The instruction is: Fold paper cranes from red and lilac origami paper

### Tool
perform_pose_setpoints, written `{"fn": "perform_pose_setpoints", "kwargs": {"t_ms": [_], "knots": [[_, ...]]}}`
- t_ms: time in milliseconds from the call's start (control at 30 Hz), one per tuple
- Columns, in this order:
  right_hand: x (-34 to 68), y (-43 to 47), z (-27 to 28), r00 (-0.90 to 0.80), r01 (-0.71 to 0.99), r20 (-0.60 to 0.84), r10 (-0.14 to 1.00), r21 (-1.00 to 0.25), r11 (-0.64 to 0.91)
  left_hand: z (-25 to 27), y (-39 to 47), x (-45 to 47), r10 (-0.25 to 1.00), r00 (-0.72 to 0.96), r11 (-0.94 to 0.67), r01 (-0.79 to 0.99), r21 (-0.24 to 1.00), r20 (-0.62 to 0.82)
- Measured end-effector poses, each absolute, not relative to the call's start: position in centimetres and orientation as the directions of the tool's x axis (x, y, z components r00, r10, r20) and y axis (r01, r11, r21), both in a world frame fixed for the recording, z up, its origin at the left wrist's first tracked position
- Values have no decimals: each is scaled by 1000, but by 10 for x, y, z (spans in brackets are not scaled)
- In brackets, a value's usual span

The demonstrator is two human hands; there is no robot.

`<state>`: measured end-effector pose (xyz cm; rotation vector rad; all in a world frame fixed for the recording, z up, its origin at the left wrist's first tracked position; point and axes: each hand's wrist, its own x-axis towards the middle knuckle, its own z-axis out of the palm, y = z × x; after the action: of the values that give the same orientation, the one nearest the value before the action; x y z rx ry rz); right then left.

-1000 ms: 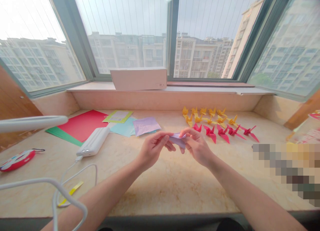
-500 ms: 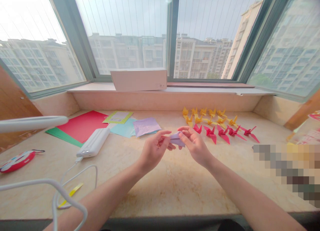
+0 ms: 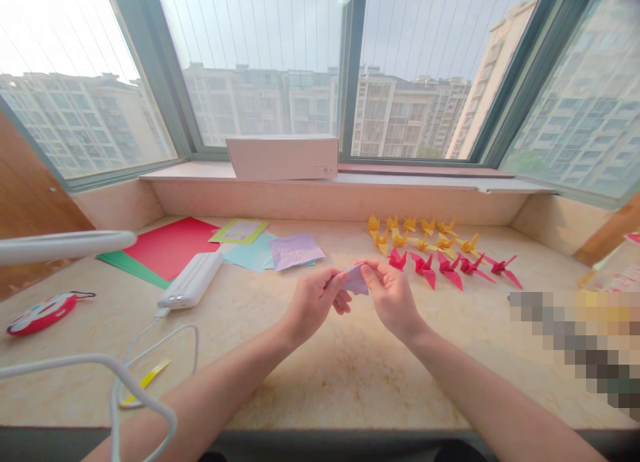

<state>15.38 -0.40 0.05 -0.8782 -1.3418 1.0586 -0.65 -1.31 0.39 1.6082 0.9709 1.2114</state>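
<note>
Between my two hands, above the middle of the counter, is a small folded piece of purple origami paper (image 3: 356, 280). My left hand (image 3: 316, 299) pinches its left side between thumb and fingers. At its right edge my right hand (image 3: 393, 290) grips it, thumb on the near face. Fingertips hide part of the folds. Just beyond my right hand stand folded red paper cranes (image 3: 424, 269) in a row, with rows of yellow paper cranes (image 3: 426, 229) behind them. A flat purple sheet (image 3: 296, 251) lies past my left hand, overlapping light blue sheets (image 3: 250, 254).
Red sheets (image 3: 175, 249) and green paper (image 3: 135, 270) lie at the left back. A white power bank (image 3: 193, 282) trails a white cable (image 3: 125, 365) near my left forearm. A red utility cutter (image 3: 43, 314) sits far left. A white box (image 3: 283, 159) stands on the windowsill.
The purple paper has turned in my fingers and now shows a flatter face towards me. Both hands still hold it. The whole view has shifted slightly.
</note>
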Motion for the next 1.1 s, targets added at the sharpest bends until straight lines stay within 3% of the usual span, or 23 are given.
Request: {"fn": "perform_pose_setpoints", "kwargs": {"t_ms": [233,367,567,867,1000,1100], "knots": [[153,-1,-6,-20,176,399,917,-901,396,3,-18,-1,929,224,-312,52,949,293],[159,-1,-4,14,209,456,890,-872,444,7,-22,3,909,323,-278,-5,960,265],[165,-1,-3,-55,371,548,834,-765,527,8,-22,3,927,306,-233,17,972,217],[171,-3,-1,-82,385,681,728,-652,653,15,-27,2,904,379,-174,-96,980,198],[173,1,2,-141,355,781,608,-534,768,17,-22,-2,934,267,-205,-146,968,238],[172,2,3,-171,387,795,582,-489,782,15,-18,-5,947,180,-247,-126,961,267]]}}
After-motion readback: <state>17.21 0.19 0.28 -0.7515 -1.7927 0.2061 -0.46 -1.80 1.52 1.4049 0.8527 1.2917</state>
